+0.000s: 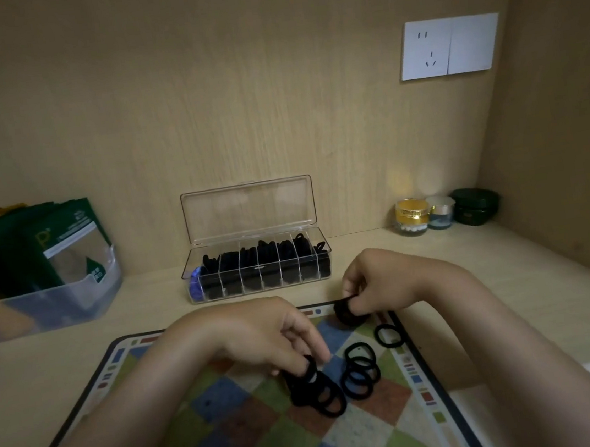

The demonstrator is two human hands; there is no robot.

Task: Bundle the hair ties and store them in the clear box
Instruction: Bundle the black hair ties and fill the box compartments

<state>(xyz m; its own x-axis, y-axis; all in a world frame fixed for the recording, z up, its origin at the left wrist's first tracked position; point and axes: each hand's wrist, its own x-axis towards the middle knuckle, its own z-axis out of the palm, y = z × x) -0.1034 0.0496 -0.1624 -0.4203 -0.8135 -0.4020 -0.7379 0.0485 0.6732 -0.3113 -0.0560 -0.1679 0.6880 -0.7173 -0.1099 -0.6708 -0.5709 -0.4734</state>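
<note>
Checkered mat (237, 434) held loose hair ties (359, 369); left hand (262, 335) pinched a tie cluster (322, 394), right hand (378, 280) gripped a bundle (347, 314); clear box (258, 268) sat open, far side.

Dim, warm-toned light, soft focus — wide-angle bending at the edges

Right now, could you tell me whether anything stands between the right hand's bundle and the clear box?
Nothing visible does. The right hand pinches the bundle near the clear box, whose lid stands open; only bare tabletop lies between them.
</note>
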